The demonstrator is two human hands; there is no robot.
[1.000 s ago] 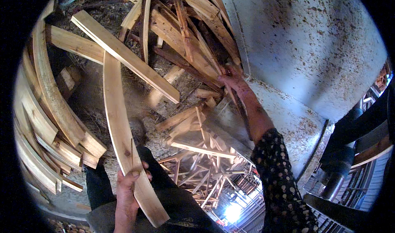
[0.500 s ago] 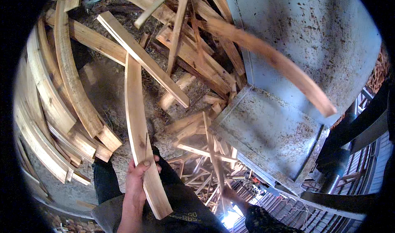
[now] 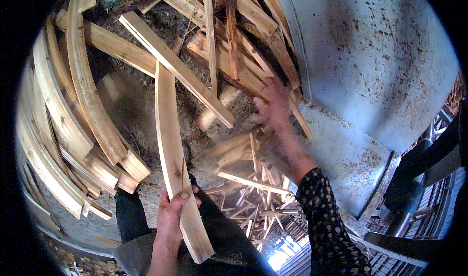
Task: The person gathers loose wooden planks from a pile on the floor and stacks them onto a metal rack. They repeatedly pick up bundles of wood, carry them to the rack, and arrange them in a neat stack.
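Observation:
My left hand (image 3: 171, 216), low in the middle, is wrapped round a long pale wooden board (image 3: 170, 134), thumb across its face. A lengthwise split shows beside the thumb. The board's far end meets the underside of another pale board (image 3: 175, 67) lying slantwise. My right hand (image 3: 273, 105), its arm in a dark spotted sleeve, reaches over the heap of planks (image 3: 243, 66) at upper centre. Motion smears its fingers, so I cannot see whether they grip a plank. A narrow upright strip (image 3: 211, 42) and a reddish one (image 3: 231, 37) lie just beyond it.
Several long boards (image 3: 87, 90) are stacked at the left. A rusty, pale blue metal panel (image 3: 370, 47) rises at the right, with a metal ledge (image 3: 336, 144) below it. Scattered wood pieces (image 3: 256, 181) lie at lower centre, near my dark-clothed legs (image 3: 131, 217).
My right hand has moved up from lower centre onto the plank heap, no longer at the thin stick. The long reddish plank before the metal panel is gone. My left hand keeps its board.

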